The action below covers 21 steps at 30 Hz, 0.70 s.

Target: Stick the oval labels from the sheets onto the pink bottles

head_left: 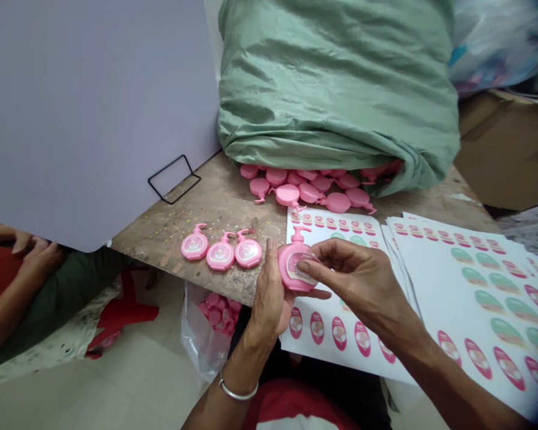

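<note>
My left hand (272, 292) is closed around a small pink toy pump bottle (291, 276), held upright over the table's front edge. A round sticker (299, 263) lies on the bottle's face. With thumb and fingers pinched together, my right hand (356, 269) grips the sticker's right edge, and its thumb presses on the sticker. To the left, three pink pump bottles (220, 255) with stickers on their faces lie in a row on the table. Beneath my hands is a sticker sheet (305, 346) with small round, green and oval pink prints.
A green cloth sack (336, 89) spills plain pink bottles (287, 194) onto the worn table (152, 239). More sticker sheets (425, 263) are stacked at right. A grey panel (94, 107) and black wire stand (174, 179) are at left, near another person's hands (38, 257). Below hangs a plastic bag (199, 340).
</note>
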Each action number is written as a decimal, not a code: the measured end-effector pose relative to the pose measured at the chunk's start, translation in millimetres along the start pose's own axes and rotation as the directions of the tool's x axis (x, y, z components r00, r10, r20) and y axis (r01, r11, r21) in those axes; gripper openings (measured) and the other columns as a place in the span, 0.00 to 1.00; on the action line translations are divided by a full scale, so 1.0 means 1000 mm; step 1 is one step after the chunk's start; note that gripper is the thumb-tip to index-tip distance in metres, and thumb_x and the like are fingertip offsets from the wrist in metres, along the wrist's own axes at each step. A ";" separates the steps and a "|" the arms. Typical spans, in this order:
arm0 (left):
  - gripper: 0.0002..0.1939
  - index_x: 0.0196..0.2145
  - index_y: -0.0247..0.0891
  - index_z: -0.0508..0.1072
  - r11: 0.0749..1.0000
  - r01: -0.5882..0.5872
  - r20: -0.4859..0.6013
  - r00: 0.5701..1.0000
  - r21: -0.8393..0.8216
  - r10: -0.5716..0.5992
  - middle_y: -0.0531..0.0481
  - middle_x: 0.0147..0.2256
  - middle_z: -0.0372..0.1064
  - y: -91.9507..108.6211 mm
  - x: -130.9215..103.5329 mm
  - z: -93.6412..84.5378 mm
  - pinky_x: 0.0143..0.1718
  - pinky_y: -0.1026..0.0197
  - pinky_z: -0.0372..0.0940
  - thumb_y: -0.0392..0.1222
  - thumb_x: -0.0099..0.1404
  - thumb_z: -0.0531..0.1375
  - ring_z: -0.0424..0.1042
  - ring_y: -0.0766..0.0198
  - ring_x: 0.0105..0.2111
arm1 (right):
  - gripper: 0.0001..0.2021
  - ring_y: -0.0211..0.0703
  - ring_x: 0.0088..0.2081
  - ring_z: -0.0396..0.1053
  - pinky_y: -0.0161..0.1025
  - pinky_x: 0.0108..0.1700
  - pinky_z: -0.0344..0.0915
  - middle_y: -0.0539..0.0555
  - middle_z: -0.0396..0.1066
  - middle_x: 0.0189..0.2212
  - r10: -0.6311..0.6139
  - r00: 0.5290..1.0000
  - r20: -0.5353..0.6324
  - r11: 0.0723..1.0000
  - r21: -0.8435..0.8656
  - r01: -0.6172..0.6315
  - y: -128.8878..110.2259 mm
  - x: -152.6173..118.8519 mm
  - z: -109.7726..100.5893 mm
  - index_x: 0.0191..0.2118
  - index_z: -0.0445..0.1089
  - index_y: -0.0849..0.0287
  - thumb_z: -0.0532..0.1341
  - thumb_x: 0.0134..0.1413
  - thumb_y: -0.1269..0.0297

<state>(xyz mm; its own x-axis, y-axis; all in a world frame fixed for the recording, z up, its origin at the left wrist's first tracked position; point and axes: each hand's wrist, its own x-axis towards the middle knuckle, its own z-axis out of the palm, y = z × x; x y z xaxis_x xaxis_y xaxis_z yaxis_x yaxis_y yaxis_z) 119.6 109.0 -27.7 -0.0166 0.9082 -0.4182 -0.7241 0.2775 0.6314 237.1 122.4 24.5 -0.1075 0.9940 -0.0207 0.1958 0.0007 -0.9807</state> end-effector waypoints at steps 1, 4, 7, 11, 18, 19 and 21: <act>0.22 0.46 0.36 0.75 1.000 -0.001 0.010 1.000 -0.006 0.001 0.38 0.45 0.75 0.000 0.000 0.000 0.42 0.53 0.72 0.54 0.61 0.60 0.71 0.45 0.50 | 0.10 0.38 0.27 0.69 0.35 0.29 0.68 0.52 0.74 0.26 0.000 1.000 -0.001 1.000 0.000 0.000 0.000 0.000 0.000 0.29 0.74 0.59 0.70 0.44 0.58; 0.23 0.47 0.35 0.74 1.000 -0.008 0.032 0.999 -0.016 0.008 0.37 0.45 0.75 -0.001 0.000 -0.001 0.44 0.54 0.71 0.54 0.61 0.60 0.71 0.46 0.51 | 0.10 0.38 0.27 0.69 0.34 0.29 0.67 0.51 0.73 0.25 -0.015 1.000 -0.003 1.000 -0.012 0.015 0.000 0.000 0.001 0.29 0.74 0.59 0.69 0.45 0.58; 0.23 0.47 0.35 0.74 1.000 -0.022 0.030 0.999 0.007 0.022 0.37 0.46 0.74 -0.001 0.000 -0.001 0.46 0.56 0.70 0.54 0.61 0.61 0.70 0.47 0.52 | 0.08 0.36 0.26 0.68 0.33 0.27 0.66 0.50 0.72 0.24 -0.037 0.999 -0.005 0.999 -0.039 0.037 0.000 -0.001 0.001 0.29 0.74 0.58 0.69 0.46 0.59; 0.24 0.48 0.33 0.73 0.999 -0.029 0.020 0.999 0.041 0.029 0.38 0.48 0.73 0.000 0.001 -0.001 0.48 0.56 0.69 0.54 0.62 0.60 0.68 0.49 0.54 | 0.08 0.36 0.26 0.68 0.32 0.27 0.65 0.50 0.72 0.24 -0.052 0.999 -0.006 0.996 -0.067 0.052 -0.002 -0.001 0.001 0.28 0.73 0.59 0.68 0.46 0.60; 0.24 0.52 0.31 0.70 0.998 -0.051 0.088 0.995 0.044 0.047 0.37 0.52 0.71 -0.004 0.004 -0.007 0.52 0.52 0.66 0.51 0.64 0.59 0.65 0.46 0.56 | 0.06 0.36 0.25 0.67 0.32 0.27 0.65 0.49 0.72 0.23 -0.070 0.997 -0.011 0.994 -0.084 0.069 -0.003 -0.002 0.003 0.28 0.73 0.59 0.67 0.47 0.62; 0.24 0.52 0.31 0.70 0.998 -0.053 0.096 0.994 0.044 0.048 0.37 0.51 0.71 -0.005 0.005 -0.009 0.52 0.51 0.66 0.50 0.64 0.60 0.65 0.46 0.56 | 0.06 0.36 0.25 0.68 0.32 0.27 0.65 0.49 0.72 0.23 -0.079 0.997 -0.013 0.993 -0.092 0.077 -0.003 -0.002 0.003 0.28 0.73 0.59 0.67 0.47 0.63; 0.23 0.52 0.32 0.70 0.997 -0.057 0.108 0.993 0.045 0.052 0.37 0.52 0.71 -0.007 0.006 -0.012 0.51 0.51 0.67 0.49 0.63 0.60 0.65 0.45 0.56 | 0.05 0.35 0.25 0.68 0.32 0.27 0.65 0.49 0.71 0.23 -0.099 0.995 -0.022 0.989 -0.115 0.096 -0.004 -0.002 0.003 0.27 0.73 0.59 0.67 0.47 0.63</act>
<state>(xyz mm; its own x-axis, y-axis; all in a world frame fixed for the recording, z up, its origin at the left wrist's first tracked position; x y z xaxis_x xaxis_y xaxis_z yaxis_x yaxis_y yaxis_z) 116.6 108.9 -42.4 0.0208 0.9499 -0.3119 -0.6905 0.2393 0.6826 233.6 120.4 27.9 -0.1050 0.9912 0.0809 0.2952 0.1087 -0.9492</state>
